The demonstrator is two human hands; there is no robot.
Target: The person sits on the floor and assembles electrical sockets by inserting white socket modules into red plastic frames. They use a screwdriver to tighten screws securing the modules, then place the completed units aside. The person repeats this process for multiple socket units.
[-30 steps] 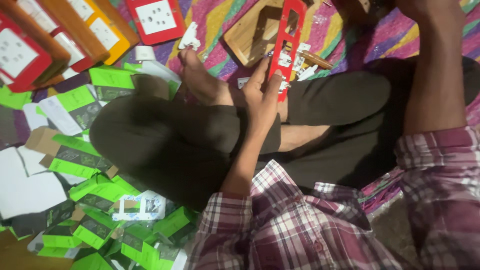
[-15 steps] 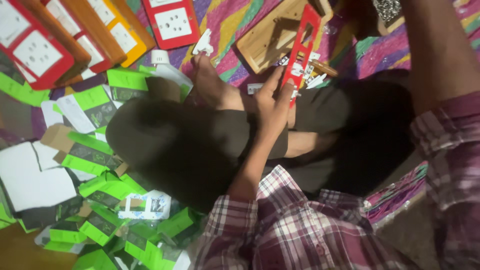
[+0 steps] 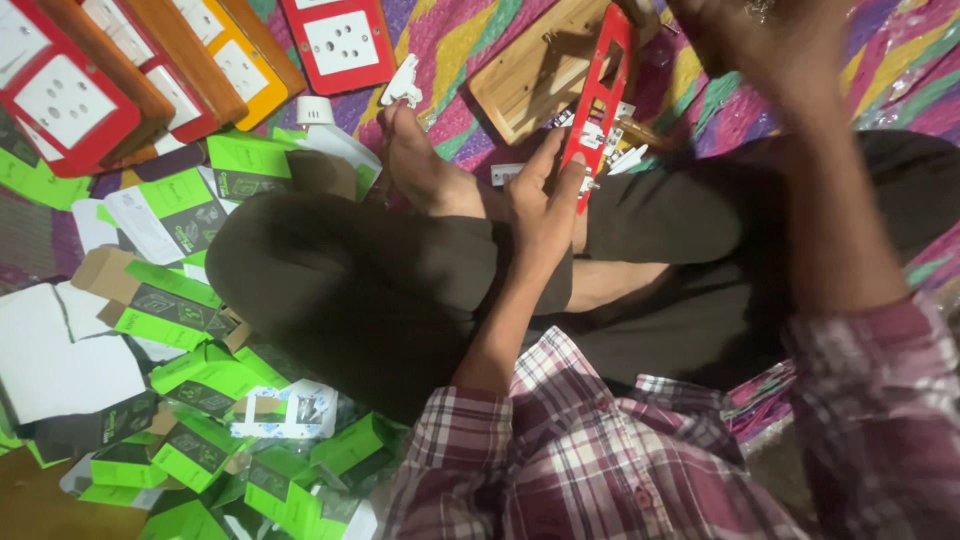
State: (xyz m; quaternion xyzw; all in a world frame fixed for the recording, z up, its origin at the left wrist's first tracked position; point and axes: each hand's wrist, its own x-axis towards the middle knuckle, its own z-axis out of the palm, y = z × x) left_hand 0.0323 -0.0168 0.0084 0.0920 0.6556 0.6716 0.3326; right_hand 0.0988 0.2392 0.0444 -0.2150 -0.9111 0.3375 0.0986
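Head view: striped mat (image 3: 470, 50) strewn with green boxes (image 3: 190, 460).

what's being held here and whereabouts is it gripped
The left hand holds a long red frame by its lower end. The right hand is blurred; what it holds cannot be told.

The person is wearing a plaid shirt in maroon, white and dark grey checks, its sleeves ending short of the wrists, leaving both forearms bare. The left hand (image 3: 545, 205) and right hand (image 3: 760, 45) are wearing no gloves (no rings showing either). Dark trousers are covering the legs; the feet are going bare.
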